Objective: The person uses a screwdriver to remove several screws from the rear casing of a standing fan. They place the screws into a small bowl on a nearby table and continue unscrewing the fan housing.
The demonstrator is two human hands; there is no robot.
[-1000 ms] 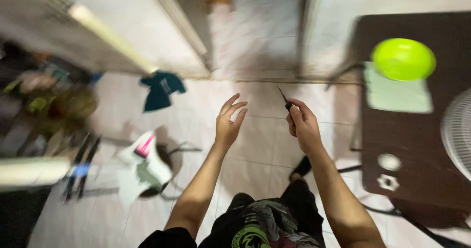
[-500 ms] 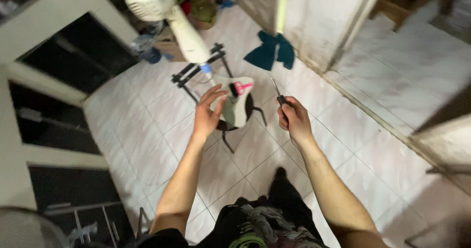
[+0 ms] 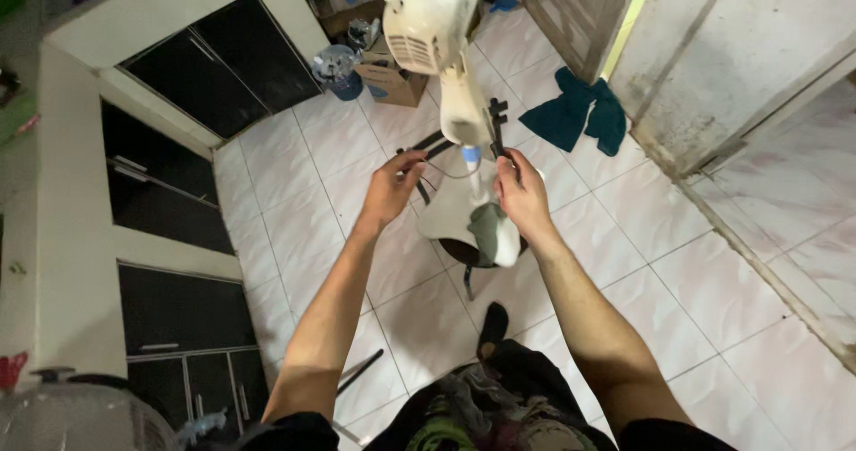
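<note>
A cream standing fan is tipped over a small round stool (image 3: 464, 253); its motor housing (image 3: 426, 18) points away from me and its neck (image 3: 464, 112) runs down toward my hands. My left hand (image 3: 390, 188) curls its fingers around a black base bar (image 3: 430, 144) of the fan. My right hand (image 3: 523, 198) grips a thin dark tool (image 3: 497, 128) that points up beside the neck. A grey cloth (image 3: 486, 230) lies on the stool between my hands. A short blue-and-white part (image 3: 471, 157) hangs under the neck.
A teal cloth (image 3: 575, 112) lies on the white tiled floor by the door frame. A cardboard box (image 3: 392, 81) and a bluish bag (image 3: 337, 63) stand at the back. Black cabinet doors (image 3: 214, 67) line the left. A fan grille (image 3: 80, 420) shows at bottom left.
My view has swung left toward the cabinets and fan. Both hands moved forward to the fan; the left hand went from open in the air to closing on the black bar.
</note>
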